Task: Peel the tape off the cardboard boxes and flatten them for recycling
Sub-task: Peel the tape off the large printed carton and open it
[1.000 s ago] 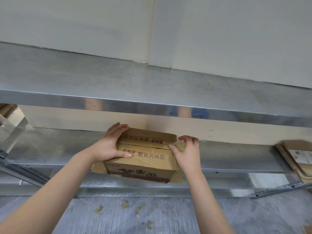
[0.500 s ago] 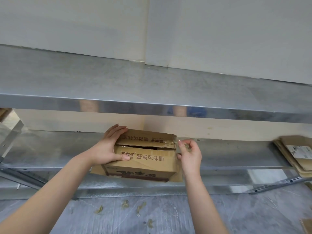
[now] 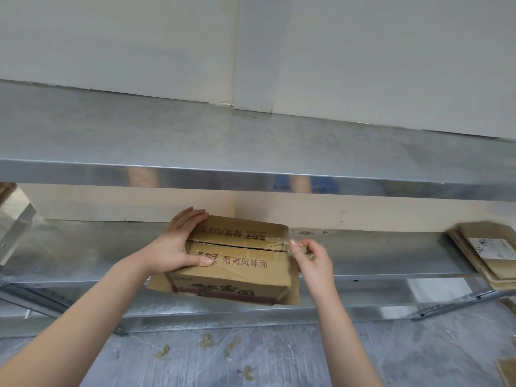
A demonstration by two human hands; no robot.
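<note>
A brown cardboard box (image 3: 240, 272) with dark printed characters stands on the middle grey metal shelf (image 3: 83, 247), near its front edge, and its bottom flaps stick out to both sides. The left hand (image 3: 174, 247) lies flat on the left part of the box top: the fingers are straight and close together and reach toward the far edge, and the thumb presses on the near flap just beside the print. The right hand (image 3: 312, 258) is at the right end of the box, level with the seam between the two top flaps. Its thumb and first fingers pinch a strip of clear tape (image 3: 279, 243), which runs from the seam to the fingertips (it is wrinkled and partly lifted from the cardboard). The box therefore lies between the two hands, under the left one and just left of the right one.

A stack of flattened brown cardboard (image 3: 485, 252) rests at the right end of the same shelf, well apart from the box. Small crumpled scraps (image 3: 163, 351) lie on the grey floor (image 3: 279, 358) below.
</note>
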